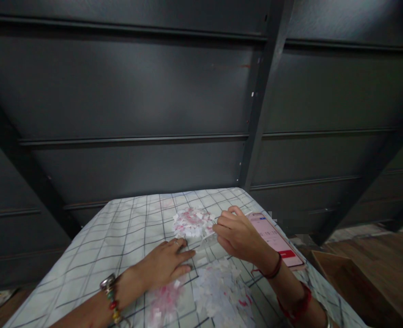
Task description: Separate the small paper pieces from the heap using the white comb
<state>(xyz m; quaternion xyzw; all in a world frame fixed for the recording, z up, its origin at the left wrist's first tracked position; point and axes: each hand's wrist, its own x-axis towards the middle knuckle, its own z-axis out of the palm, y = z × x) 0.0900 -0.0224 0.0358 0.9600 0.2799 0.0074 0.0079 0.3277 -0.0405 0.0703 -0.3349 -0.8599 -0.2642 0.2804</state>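
My right hand (235,234) is closed in a pinch at the end of a pale, partly see-through flat strip (208,240). Its exact kind is too blurred to tell. Palm down on the checked cloth, my left hand (170,260) has its fingers stretched out, with the tips close to the strip's near left end. Just beyond the hands lies a heap of small white and pink paper pieces (192,221). A larger heap of mostly white pieces (221,289) is in front of them. Beside it, below my left hand, is a small pink pile (165,298).
A phone with a lit pink screen (276,239) lies at the table's right side. The table wears a white cloth with dark grid lines (119,232). Grey metal panels (136,91) rise behind it. An open cardboard box (354,287) stands on the floor at right.
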